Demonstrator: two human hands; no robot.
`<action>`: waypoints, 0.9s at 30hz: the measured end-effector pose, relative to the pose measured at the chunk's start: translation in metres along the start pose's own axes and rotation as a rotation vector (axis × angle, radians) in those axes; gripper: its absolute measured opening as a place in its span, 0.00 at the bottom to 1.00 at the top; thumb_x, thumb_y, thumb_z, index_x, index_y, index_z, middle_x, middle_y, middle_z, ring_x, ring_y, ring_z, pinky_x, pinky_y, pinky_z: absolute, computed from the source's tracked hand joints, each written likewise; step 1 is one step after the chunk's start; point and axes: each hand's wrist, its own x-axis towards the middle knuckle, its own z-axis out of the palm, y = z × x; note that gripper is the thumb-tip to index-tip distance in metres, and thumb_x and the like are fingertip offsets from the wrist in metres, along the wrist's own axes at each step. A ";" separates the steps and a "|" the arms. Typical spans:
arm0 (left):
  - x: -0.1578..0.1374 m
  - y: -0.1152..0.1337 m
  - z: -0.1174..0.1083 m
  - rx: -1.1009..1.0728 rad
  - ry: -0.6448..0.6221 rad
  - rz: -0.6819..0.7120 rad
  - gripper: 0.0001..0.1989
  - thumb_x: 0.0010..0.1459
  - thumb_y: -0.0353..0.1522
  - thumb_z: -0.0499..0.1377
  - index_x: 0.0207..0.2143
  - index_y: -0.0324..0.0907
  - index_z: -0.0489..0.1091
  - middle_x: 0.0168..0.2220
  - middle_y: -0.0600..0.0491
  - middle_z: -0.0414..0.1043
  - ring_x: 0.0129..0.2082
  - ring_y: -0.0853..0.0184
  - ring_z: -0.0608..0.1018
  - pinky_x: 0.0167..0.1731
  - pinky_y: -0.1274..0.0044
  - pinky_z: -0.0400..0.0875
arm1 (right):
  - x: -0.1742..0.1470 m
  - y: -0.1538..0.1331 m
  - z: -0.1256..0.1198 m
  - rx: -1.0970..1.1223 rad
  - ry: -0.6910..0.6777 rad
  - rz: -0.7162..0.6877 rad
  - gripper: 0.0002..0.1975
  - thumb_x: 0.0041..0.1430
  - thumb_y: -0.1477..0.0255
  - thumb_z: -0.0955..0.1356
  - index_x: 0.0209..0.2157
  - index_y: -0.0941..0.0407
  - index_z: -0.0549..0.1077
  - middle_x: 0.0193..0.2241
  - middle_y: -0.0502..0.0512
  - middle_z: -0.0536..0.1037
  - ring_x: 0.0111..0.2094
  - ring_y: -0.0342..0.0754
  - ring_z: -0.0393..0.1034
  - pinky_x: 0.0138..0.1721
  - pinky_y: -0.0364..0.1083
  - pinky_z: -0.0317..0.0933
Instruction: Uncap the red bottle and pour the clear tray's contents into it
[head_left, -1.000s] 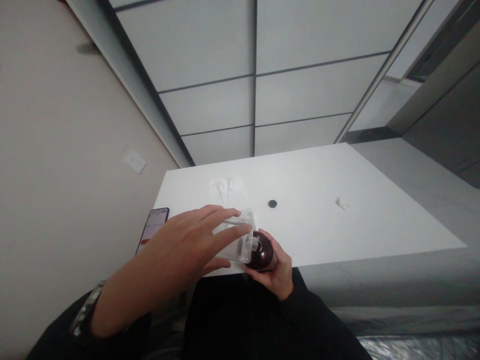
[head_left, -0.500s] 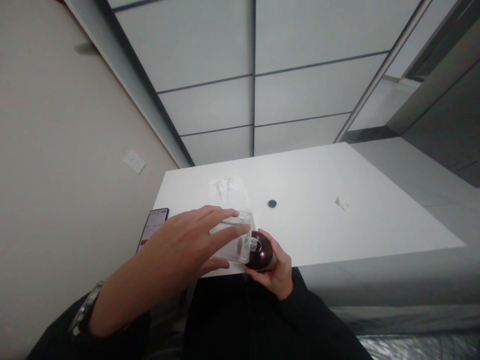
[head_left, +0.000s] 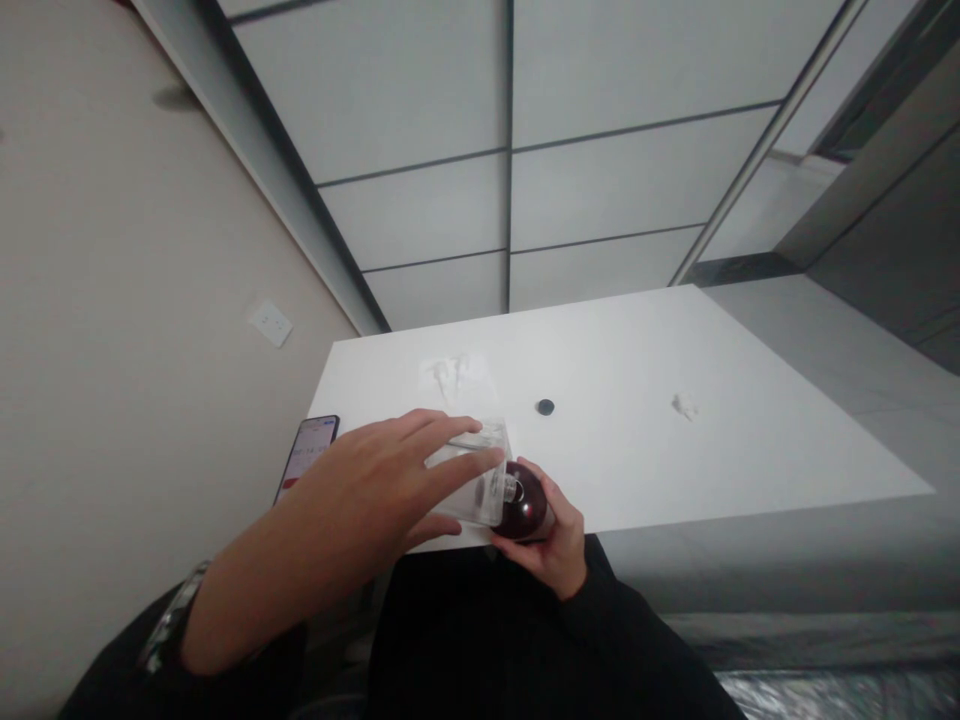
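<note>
My left hand [head_left: 409, 475] is wrapped over a clear, square-sided bottle [head_left: 487, 490], tipped on its side with its neck pointing right. Its threaded mouth meets the top of a dark red-brown round bottle [head_left: 525, 508]. My right hand [head_left: 559, 545] grips that dark bottle from the right, near the table's front edge. The inside of the dark bottle's opening is hidden behind the clear neck. A small dark round cap [head_left: 545, 407] lies on the table beyond the bottles.
The white table [head_left: 615, 360] carries a phone [head_left: 309, 448] at its left edge, white pieces on a clear sheet [head_left: 452, 376] at the back, and a crumpled white scrap [head_left: 685, 405] to the right. A wall with a socket [head_left: 271, 324] borders the left side.
Both hands and both bottles hold the same pose against each other. Only a very slight shift of the whole view shows.
</note>
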 end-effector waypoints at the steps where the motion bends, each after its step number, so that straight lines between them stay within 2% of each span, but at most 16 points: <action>1: 0.000 0.000 0.000 0.002 0.001 0.001 0.31 0.62 0.30 0.71 0.64 0.47 0.66 0.63 0.44 0.74 0.60 0.50 0.78 0.55 0.58 0.80 | 0.000 0.000 0.000 0.000 -0.003 0.005 0.48 0.58 0.61 0.79 0.72 0.51 0.56 0.62 0.68 0.75 0.60 0.66 0.76 0.58 0.65 0.76; 10: 0.001 0.000 -0.001 0.007 -0.003 0.005 0.29 0.64 0.30 0.70 0.64 0.47 0.66 0.63 0.45 0.74 0.60 0.52 0.78 0.58 0.60 0.79 | -0.001 0.001 0.000 0.007 0.008 -0.021 0.54 0.54 0.63 0.81 0.74 0.49 0.52 0.63 0.67 0.75 0.61 0.67 0.75 0.58 0.66 0.76; 17: 0.003 0.001 -0.003 0.004 0.003 0.015 0.26 0.66 0.30 0.67 0.64 0.47 0.67 0.63 0.45 0.74 0.61 0.51 0.78 0.57 0.59 0.79 | 0.000 0.001 0.000 0.016 0.018 -0.049 0.54 0.55 0.64 0.81 0.74 0.48 0.51 0.64 0.67 0.74 0.61 0.67 0.75 0.58 0.66 0.75; 23: 0.004 0.001 -0.003 0.024 -0.003 0.029 0.30 0.62 0.29 0.71 0.63 0.46 0.66 0.62 0.44 0.75 0.59 0.49 0.79 0.54 0.57 0.81 | 0.000 0.001 0.000 -0.001 0.002 -0.010 0.53 0.54 0.62 0.81 0.73 0.49 0.52 0.63 0.68 0.75 0.61 0.67 0.75 0.58 0.66 0.75; 27: 0.004 0.002 -0.004 0.024 -0.001 0.028 0.29 0.63 0.30 0.70 0.64 0.46 0.66 0.62 0.44 0.75 0.59 0.49 0.79 0.54 0.58 0.81 | 0.001 -0.001 -0.001 0.004 0.012 -0.027 0.52 0.56 0.62 0.80 0.74 0.50 0.52 0.63 0.68 0.75 0.61 0.66 0.76 0.58 0.65 0.75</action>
